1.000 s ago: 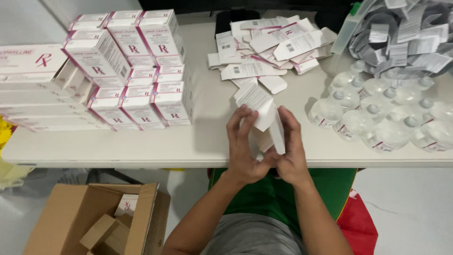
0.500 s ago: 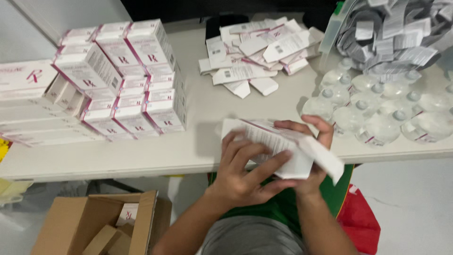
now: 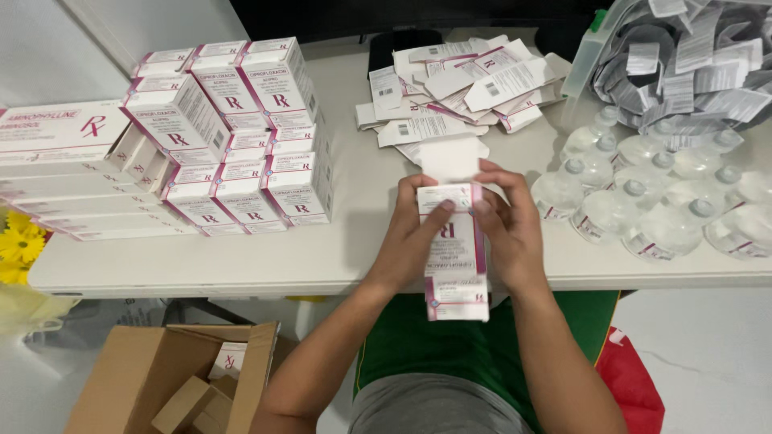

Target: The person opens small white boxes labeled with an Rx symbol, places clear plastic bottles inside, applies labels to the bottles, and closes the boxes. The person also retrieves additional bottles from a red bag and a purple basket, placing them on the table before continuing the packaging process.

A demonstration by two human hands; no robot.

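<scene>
Both hands hold one small white carton with magenta trim [image 3: 452, 249], stood lengthwise over the table's front edge with its far flap [image 3: 450, 159] open. My left hand [image 3: 414, 237] grips its left side, thumb on the top panel. My right hand [image 3: 508, 229] grips the right side. Beyond the carton lies a heap of flat unfolded cartons [image 3: 458, 88]. To the right is a cluster of clear plastic bottles [image 3: 651, 193].
A stack of assembled white and magenta boxes [image 3: 233, 137] fills the left of the white table [image 3: 338, 249], with longer flat boxes [image 3: 56, 161] beside it. A clear bag of folded paper leaflets [image 3: 683, 56] sits at the back right. An open cardboard box [image 3: 177, 378] stands on the floor.
The carton was flat and held sideways half a second ago. Now it is squared up and turned lengthwise between both hands, with its far flap raised.
</scene>
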